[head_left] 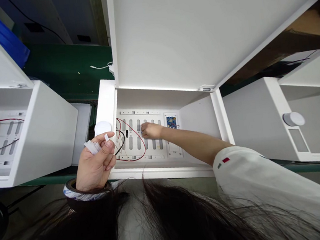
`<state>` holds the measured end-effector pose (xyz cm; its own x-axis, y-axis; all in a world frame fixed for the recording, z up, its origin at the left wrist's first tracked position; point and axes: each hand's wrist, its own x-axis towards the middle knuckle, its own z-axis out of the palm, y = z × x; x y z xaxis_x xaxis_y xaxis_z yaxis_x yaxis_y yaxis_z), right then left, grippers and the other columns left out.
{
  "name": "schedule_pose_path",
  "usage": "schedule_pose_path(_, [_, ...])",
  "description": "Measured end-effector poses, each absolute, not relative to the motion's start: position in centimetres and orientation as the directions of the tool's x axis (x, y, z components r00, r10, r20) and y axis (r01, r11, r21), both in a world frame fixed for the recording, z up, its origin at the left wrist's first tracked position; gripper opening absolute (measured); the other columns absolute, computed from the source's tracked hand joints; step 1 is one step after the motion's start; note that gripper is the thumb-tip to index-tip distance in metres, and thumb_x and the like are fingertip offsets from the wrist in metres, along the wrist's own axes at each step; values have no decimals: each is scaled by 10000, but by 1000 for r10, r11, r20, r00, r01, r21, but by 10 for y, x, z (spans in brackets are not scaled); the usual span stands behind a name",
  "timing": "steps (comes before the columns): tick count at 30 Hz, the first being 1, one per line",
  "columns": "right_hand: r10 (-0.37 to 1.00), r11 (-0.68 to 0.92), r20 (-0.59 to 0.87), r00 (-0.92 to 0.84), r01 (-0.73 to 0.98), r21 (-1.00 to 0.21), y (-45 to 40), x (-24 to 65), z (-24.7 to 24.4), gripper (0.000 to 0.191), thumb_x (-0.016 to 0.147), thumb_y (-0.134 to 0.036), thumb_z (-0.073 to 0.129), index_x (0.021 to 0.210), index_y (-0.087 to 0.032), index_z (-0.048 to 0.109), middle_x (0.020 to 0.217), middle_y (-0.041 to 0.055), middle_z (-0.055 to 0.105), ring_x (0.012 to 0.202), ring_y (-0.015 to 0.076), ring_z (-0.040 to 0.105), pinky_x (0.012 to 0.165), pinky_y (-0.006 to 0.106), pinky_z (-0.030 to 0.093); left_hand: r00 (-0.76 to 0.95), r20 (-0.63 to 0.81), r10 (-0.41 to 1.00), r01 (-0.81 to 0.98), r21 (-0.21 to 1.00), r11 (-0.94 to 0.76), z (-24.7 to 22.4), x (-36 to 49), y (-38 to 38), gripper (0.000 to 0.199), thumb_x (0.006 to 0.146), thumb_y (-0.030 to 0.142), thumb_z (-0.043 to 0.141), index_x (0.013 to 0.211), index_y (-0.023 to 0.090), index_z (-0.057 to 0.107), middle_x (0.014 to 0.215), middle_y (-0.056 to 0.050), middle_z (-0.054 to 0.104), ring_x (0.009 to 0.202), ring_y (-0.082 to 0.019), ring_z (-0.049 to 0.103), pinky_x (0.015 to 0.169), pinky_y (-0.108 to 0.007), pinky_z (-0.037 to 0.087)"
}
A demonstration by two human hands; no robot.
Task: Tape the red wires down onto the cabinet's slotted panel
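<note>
My left hand (pixel 94 164) is closed beside the left wall of an open white metal box (pixel 165 170), pinching several small white strips (pixel 93 147). Round that wrist sits a tape roll (pixel 80 195) with white and blue print. My right hand (pixel 151 130) reaches inside the box, its fingers pressed together low against the slotted back panel (pixel 138 142); whatever they hold is hidden. Left of it lie a looped red wire (pixel 145 146), a black cable (pixel 124 137) and a small black piece (pixel 127 133). A blue circuit board (pixel 171 121) is mounted to its right.
The box's raised white door (pixel 184 32) fills the upper view. A white round knob (pixel 103 127) is on its left side. Similar white boxes stand at left (pixel 43 137) and right (pixel 252 121). Behind lie a green surface (pixel 62 69), a white cable (pixel 100 67) and a cardboard box (pixel 308 26).
</note>
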<state>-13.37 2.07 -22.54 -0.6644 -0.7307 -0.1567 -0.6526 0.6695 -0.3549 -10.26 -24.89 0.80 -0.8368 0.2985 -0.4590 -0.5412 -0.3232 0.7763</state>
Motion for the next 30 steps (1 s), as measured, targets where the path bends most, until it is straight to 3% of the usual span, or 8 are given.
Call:
schedule_pose_path(8, [-741, 658, -140, -657, -667, -351, 21, -133, -228, 293, 835, -188, 457, 624, -124, 651, 683, 98, 603, 772, 184, 472, 730, 309, 369, -823, -484, 297, -563, 763, -319, 11, -103, -247, 152, 799, 182, 597, 949, 182, 627, 609, 40, 427, 391, 2, 190, 371, -194, 165])
schedule_pose_path(24, [-712, 682, -110, -694, -645, -344, 17, -130, -231, 290, 823, -166, 456, 611, -126, 649, 671, 93, 602, 759, 184, 464, 728, 309, 371, -834, -471, 287, -547, 772, -324, 7, -103, -248, 190, 769, 175, 623, 958, 160, 612, 589, 54, 439, 368, 9, 214, 348, -146, 210])
schedule_pose_path(30, [-692, 703, -126, -711, -624, -341, 21, -124, -220, 256, 840, -215, 467, 739, -136, 689, 721, 84, 622, 794, 183, 479, 732, 293, 374, -834, -466, 295, -546, 770, -329, 6, -104, -249, 201, 758, 191, 638, 956, 163, 619, 590, 53, 452, 363, 10, 216, 343, -140, 218])
